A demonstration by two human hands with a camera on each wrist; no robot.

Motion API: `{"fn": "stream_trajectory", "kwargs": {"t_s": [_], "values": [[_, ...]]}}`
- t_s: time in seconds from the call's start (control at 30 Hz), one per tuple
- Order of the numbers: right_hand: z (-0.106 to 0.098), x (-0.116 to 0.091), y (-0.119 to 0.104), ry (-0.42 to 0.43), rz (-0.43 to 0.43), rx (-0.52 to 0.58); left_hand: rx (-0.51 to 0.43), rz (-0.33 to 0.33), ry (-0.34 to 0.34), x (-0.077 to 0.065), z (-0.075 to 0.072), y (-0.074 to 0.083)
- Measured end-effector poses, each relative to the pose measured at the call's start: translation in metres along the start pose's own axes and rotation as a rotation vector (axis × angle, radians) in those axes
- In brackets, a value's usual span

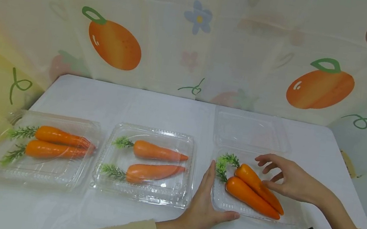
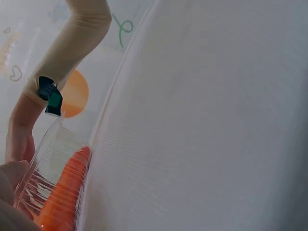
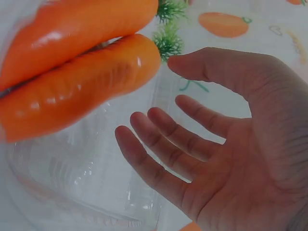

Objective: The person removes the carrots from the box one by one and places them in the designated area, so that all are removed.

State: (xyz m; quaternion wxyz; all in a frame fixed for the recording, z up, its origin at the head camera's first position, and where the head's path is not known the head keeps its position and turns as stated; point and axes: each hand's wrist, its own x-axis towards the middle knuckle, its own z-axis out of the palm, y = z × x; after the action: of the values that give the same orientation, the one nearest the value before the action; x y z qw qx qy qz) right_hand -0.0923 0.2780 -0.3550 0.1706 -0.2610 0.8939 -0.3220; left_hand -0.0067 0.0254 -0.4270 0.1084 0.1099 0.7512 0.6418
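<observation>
Two orange carrots with green tops, an upper carrot [image 1: 259, 186] and a lower carrot [image 1: 251, 197], lie slanted side by side in the right-hand clear plastic box [image 1: 218, 204]. Its lid [image 1: 251, 130] is folded back flat behind it. My left hand [image 1: 195, 214] spreads around the box's front left corner, fingers straight along the left side and thumb at the front edge. Over the box's right part hovers my right hand [image 1: 287, 178], fingers apart and loosely bent, holding nothing. In the right wrist view its thumb [image 3: 192, 65] is near a carrot's leafy top [image 3: 168, 41].
Left of my hands, a middle clear box [image 1: 140, 194] with its lid down holds two carrots. Another clear box [image 1: 37, 176] with two carrots stands at the far left. A patterned curtain [image 1: 199, 54] hangs behind the white table [image 1: 156, 106].
</observation>
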Motion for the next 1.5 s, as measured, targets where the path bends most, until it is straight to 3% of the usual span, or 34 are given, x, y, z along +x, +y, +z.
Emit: {"fn": "stream_trajectory", "kwargs": {"t_s": [0.27, 0.83, 1.5], "values": [[0.002, 0.0, -0.001, -0.036, -0.005, 0.004, -0.009, 0.0, 0.003, 0.0, 0.0, 0.001], [0.014, 0.003, -0.002, -0.15, 0.079, 0.01, -0.019, 0.005, -0.004, -0.001, -0.001, 0.0], [0.017, 0.002, -0.003, -0.131, 0.123, 0.0, -0.015, -0.008, -0.01, 0.0, -0.001, 0.001]]}}
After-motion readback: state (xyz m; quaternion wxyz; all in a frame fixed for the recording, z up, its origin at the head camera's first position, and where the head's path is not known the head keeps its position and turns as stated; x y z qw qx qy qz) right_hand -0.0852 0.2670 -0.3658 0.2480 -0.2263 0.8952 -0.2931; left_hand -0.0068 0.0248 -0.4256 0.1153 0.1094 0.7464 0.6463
